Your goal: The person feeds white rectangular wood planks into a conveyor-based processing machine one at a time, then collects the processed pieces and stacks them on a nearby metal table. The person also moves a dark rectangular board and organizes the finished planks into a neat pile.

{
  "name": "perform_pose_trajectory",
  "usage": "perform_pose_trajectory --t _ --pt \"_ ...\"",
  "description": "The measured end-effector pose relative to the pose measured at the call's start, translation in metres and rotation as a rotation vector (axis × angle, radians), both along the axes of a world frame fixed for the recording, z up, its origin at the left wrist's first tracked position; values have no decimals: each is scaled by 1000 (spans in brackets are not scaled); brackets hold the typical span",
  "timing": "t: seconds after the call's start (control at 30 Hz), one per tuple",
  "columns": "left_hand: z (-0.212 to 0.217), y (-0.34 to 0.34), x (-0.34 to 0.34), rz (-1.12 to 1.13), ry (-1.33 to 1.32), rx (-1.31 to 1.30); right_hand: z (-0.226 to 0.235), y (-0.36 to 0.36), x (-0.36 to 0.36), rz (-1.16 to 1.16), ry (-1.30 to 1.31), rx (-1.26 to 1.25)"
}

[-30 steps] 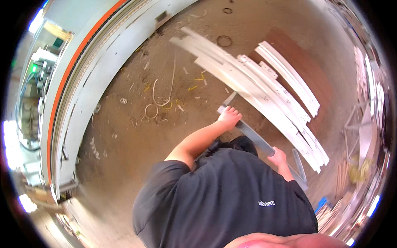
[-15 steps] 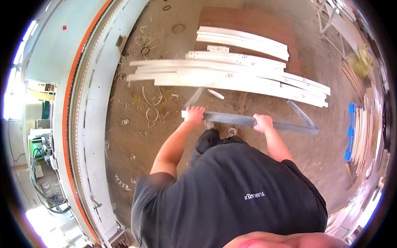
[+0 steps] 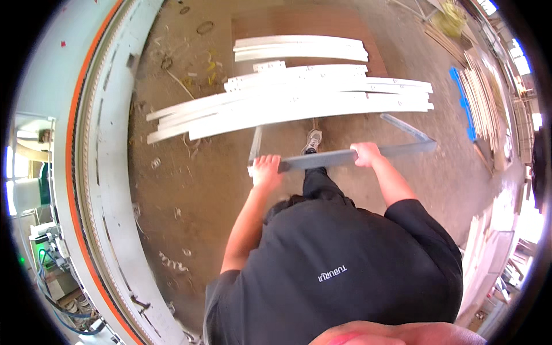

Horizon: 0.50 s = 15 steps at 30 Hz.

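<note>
My left hand (image 3: 267, 171) is wrapped round the left end of a grey metal handle bar (image 3: 319, 160). Farther right along the same bar, my right hand (image 3: 366, 154) grips it, with a stretch of metal showing between the two. Arms slant forward from both ends of the bar, making a U-shaped frame. Beyond it lie several long white boards (image 3: 264, 107) in uneven layers, some with small holes or fittings. Under the far boards shows a brown panel (image 3: 299, 20). Whether the frame joins whatever bears the boards is hidden.
A long pale machine with an orange edge strip (image 3: 73, 172) runs along the left. Loose strips and curled scraps (image 3: 172, 262) litter the concrete floor. At the right, a stack of thin boards (image 3: 483, 95) stands beside a blue piece (image 3: 463, 103). My shoe (image 3: 313, 140) shows beyond the bar.
The boards and the left-hand machine have shifted left in view, and the boards have tilted slightly. One foot has stepped forward past the bar. Both hands keep their grip.
</note>
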<state>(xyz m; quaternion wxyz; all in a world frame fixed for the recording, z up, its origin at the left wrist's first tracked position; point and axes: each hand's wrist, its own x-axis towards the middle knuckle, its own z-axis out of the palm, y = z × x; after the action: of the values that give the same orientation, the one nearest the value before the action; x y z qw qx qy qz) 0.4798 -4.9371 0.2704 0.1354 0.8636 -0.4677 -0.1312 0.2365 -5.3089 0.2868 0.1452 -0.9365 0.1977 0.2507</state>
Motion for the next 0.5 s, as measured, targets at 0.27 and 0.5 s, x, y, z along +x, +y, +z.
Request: perform_pose_trajectory --t 0.27,0.5 --pt "40 148 -122 -23 40 193 3 155 -141 -29 42 -138" --pt "21 299 -284 -58 -65 197 17 323 -310 -97 -57 -109"
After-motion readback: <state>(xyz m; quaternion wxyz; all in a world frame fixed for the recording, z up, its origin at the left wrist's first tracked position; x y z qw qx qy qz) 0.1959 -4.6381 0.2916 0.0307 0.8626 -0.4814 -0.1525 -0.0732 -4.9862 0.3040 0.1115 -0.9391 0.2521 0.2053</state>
